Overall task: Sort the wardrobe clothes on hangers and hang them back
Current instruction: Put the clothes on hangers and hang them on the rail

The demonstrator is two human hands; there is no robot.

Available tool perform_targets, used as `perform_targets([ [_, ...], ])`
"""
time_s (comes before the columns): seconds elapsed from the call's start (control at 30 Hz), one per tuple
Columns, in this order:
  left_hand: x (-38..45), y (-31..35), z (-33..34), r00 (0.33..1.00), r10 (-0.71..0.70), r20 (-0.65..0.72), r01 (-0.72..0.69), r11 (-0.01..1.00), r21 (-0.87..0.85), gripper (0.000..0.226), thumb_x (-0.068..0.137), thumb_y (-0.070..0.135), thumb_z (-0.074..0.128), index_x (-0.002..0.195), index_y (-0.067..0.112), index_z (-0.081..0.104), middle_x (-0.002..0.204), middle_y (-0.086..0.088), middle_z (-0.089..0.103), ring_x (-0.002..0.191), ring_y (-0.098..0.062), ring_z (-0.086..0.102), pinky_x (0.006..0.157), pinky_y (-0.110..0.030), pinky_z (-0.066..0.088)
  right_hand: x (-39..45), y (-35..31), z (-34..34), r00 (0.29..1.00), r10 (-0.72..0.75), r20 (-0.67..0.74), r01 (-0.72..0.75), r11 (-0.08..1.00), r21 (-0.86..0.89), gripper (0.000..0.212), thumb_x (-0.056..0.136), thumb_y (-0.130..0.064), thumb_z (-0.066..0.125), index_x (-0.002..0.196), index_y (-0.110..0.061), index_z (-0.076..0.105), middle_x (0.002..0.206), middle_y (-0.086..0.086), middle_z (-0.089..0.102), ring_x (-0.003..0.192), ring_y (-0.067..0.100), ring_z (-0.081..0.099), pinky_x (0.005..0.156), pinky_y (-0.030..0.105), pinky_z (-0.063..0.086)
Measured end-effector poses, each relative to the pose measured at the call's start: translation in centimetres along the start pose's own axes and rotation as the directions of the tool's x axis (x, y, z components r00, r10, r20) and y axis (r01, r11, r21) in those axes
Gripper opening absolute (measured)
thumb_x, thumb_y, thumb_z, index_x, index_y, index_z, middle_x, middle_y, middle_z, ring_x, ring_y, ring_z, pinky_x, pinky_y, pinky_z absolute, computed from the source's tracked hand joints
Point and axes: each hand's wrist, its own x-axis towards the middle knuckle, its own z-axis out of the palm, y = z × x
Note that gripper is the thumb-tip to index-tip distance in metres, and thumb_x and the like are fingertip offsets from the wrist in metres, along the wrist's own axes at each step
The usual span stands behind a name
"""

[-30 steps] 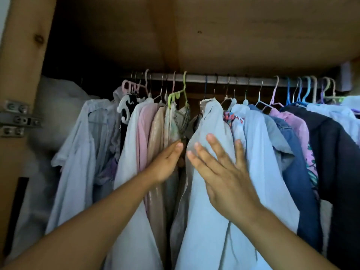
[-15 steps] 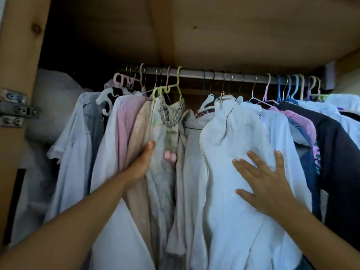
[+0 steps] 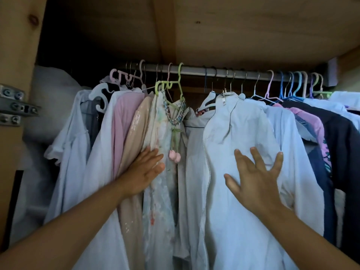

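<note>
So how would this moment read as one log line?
left hand: open, pressing beige garment | right hand: open, flat on pale zip jacket | clothes on rail

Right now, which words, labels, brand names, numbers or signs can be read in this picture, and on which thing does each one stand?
No text can be read in this view.
Beige garment: a pale printed strip runs down its edge, too small and blurred to read.
Pale floral dress: a small white tag at the neck, too blurred to read.
White zip jacket, hangers, rail: no writing visible.
</note>
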Motion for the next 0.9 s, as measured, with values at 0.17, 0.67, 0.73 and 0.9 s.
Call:
perform_targets([
  [0.17,0.6,0.5,0.6,0.944,0.322,-0.079,-0.273,0.891,0.362,0.084,0.088,0.071,0.002,0.134,0.02,0.051,0.151,0.004,0.032,0.144,-0.008,0.0,0.116,-0.025,-0.006,2.0,-2.9,0.7,0.959,-0.282,0.01,0.281,0.953,-0.113,0.066,0.081,-0.056,0.038,0.133,-0.018,0.053,0.139,0.015,0.049,0.133,0.032,0.037,0.109,0.062,-0.001],
  [0.67,3.4,-1.3,1.0,0.803,0.586,-0.105,-0.361,0.62,0.697,0.039,0.091,0.033,0.039,0.073,0.018,0.07,0.119,-0.006,0.066,0.129,-0.028,0.047,0.112,-0.05,0.015,4.1,1.3,8.8,0.816,-0.473,0.333,0.545,0.822,-0.166,0.068,0.085,-0.063,0.026,0.11,-0.019,0.072,0.116,0.009,0.068,0.121,0.036,0.053,0.108,0.058,0.013],
  [0.73,3.5,-1.4,1.1,0.811,0.575,-0.104,-0.355,0.626,0.694,0.04,0.092,0.034,0.038,0.073,0.019,0.07,0.119,-0.006,0.065,0.13,-0.028,0.046,0.113,-0.05,0.014,3.9,2.9,9.2,0.835,-0.421,0.354,0.499,0.851,-0.165,0.07,0.082,-0.066,0.029,0.106,-0.018,0.074,0.114,0.01,0.068,0.12,0.036,0.055,0.107,0.058,0.015],
  [0.9,3.2,-2.3,0.6,0.838,0.536,-0.1,-0.321,0.634,0.704,0.044,0.092,0.036,0.036,0.072,0.021,0.072,0.118,-0.004,0.066,0.131,-0.026,0.044,0.114,-0.048,0.011,4.3,6.0,9.7,0.872,-0.334,0.359,0.405,0.903,-0.144,0.064,0.082,-0.063,0.034,0.098,-0.017,0.076,0.109,0.011,0.07,0.115,0.038,0.058,0.108,0.054,0.016],
])
